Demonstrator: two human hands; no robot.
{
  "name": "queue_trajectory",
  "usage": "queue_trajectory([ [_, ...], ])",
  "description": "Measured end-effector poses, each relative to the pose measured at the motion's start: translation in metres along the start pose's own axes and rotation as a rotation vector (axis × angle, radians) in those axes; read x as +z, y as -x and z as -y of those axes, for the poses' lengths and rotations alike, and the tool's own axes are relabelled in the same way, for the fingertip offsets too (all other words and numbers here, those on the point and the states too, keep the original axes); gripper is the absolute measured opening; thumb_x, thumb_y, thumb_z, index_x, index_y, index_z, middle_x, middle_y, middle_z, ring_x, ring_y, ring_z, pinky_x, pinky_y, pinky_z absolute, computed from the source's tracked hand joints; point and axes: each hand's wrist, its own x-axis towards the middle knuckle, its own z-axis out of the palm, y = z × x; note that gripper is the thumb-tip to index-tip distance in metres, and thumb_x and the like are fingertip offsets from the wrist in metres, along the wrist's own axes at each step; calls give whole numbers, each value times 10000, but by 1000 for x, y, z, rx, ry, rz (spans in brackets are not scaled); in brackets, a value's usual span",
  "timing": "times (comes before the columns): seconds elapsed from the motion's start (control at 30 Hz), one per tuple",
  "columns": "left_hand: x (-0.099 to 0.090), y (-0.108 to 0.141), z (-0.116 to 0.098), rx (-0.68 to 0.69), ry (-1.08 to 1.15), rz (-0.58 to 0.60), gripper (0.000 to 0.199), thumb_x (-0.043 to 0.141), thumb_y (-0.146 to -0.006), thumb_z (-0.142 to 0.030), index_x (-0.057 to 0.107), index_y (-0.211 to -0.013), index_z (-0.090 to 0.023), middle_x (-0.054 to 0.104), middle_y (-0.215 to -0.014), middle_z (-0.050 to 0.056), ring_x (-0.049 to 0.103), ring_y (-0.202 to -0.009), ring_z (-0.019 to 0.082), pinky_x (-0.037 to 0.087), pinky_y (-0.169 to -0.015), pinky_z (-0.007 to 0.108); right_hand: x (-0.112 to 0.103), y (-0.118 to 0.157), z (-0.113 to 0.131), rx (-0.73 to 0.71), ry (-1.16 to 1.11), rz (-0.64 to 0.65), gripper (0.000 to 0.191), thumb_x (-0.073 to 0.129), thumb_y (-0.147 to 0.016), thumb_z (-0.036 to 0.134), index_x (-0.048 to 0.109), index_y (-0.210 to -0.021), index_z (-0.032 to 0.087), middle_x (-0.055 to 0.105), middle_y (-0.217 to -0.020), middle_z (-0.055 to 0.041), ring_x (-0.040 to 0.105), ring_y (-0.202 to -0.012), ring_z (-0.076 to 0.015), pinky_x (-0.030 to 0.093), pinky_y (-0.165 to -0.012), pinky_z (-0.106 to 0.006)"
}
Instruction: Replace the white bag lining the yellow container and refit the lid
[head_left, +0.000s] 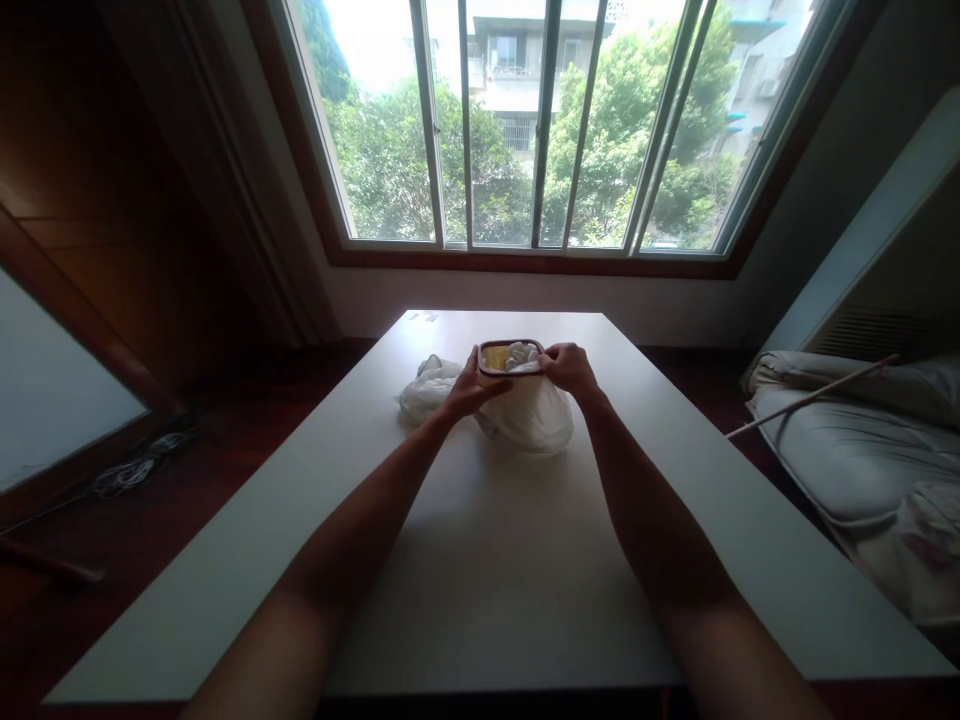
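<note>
A small bin (493, 357) with a dark rim and yellowish inside is tilted so that its opening faces me. White crumpled plastic (523, 354) lies in its right half. My left hand (475, 388) holds the bin by its left side, the thumb reaching across beneath the rim. At the right corner of the rim, the closed fingers of my right hand (568, 368) pinch the edge of the white plastic; their tips are partly hidden. A translucent white plastic bag (536, 420) bulges out below the bin onto the table. Another crumpled bag (429, 388) lies left of my left hand.
Everything stands on a white table (480, 570). Beyond its far edge is a wide window (502, 150). Bundled bedding (847, 440) with a thin stick (814, 397) lies to the right. Cables (139, 470) run along the dark floor on the left.
</note>
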Motion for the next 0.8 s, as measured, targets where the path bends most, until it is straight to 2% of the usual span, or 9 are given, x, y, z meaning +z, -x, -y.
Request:
queue_trajectory([
  [0.2,1,2,2,17,13,-33,908,865,-687,-378,394,-1430,-155,629,-1259,151,613,-1150,282,517,-970,409,6,2,2,-34,44,-51,261,564,-843,268,780,-822,123,744,-766,-111,636,-676,-172,383,-610,-255],
  [0.8,0,2,-5,5,61,1,821,849,-696,-411,433,-1359,-160,607,-1280,153,612,-1137,283,527,-956,419,6,2,6,-15,27,-50,272,558,-853,276,783,-881,126,755,-819,-111,657,-728,-179,411,-641,-241],
])
